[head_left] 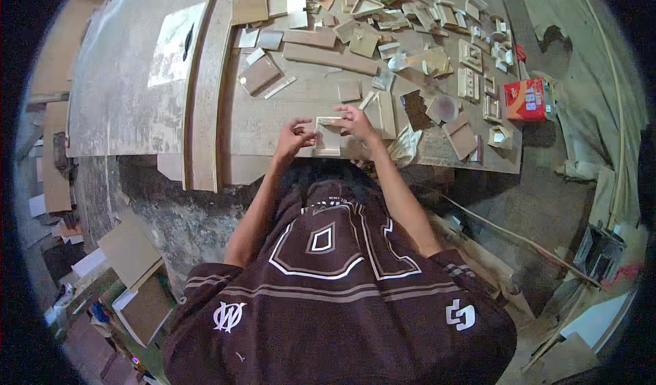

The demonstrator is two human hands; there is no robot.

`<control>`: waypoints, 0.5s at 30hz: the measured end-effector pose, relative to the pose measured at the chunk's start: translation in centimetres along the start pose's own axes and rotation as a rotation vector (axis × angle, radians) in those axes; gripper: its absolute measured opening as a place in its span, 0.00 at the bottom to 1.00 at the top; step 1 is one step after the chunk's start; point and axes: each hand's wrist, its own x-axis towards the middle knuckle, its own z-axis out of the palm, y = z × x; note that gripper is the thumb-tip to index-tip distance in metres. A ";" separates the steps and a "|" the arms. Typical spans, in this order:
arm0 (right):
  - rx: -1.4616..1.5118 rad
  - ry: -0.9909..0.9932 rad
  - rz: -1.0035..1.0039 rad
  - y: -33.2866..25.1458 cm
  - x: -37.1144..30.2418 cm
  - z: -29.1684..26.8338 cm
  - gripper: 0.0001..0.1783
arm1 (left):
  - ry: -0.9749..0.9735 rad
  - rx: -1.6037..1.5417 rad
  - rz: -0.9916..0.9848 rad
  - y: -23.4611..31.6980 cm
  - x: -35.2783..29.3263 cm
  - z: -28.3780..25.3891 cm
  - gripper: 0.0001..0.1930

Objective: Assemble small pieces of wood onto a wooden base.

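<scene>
A small, pale wooden panel (329, 139) lies at the bench's near edge, right in front of me. Light narrow strips border its top, and another pale edge shows at its bottom. My left hand (297, 139) holds its left side with curled fingers and thumb. At its upper right, my right hand (355, 122) grips the top strip, its fingers bent over the corner. The fingertips partly cover that corner, so any tiny part between them is hidden. A flat square wooden piece (349, 91) sits just beyond the right hand.
The wooden workbench (260, 128) carries many scattered offcuts, including a long board (331, 58). Small assembled wooden pieces (469, 84) line the right, beside a red box (527, 100). A long raised plank (205, 91) crosses the left. Crumpled plastic (408, 143) lies near the front edge.
</scene>
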 end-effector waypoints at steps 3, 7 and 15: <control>-0.092 0.005 -0.011 -1.7 0.0 1.2 0.26 | -0.060 0.038 0.009 -0.5 1.1 -1.4 0.24; 0.060 0.010 0.004 -2.9 0.8 1.3 0.32 | -0.090 0.114 0.096 0.4 1.8 -1.6 0.17; 0.046 0.081 -0.098 -5.3 0.7 1.5 0.26 | -0.091 0.103 0.115 2.5 2.9 -2.1 0.09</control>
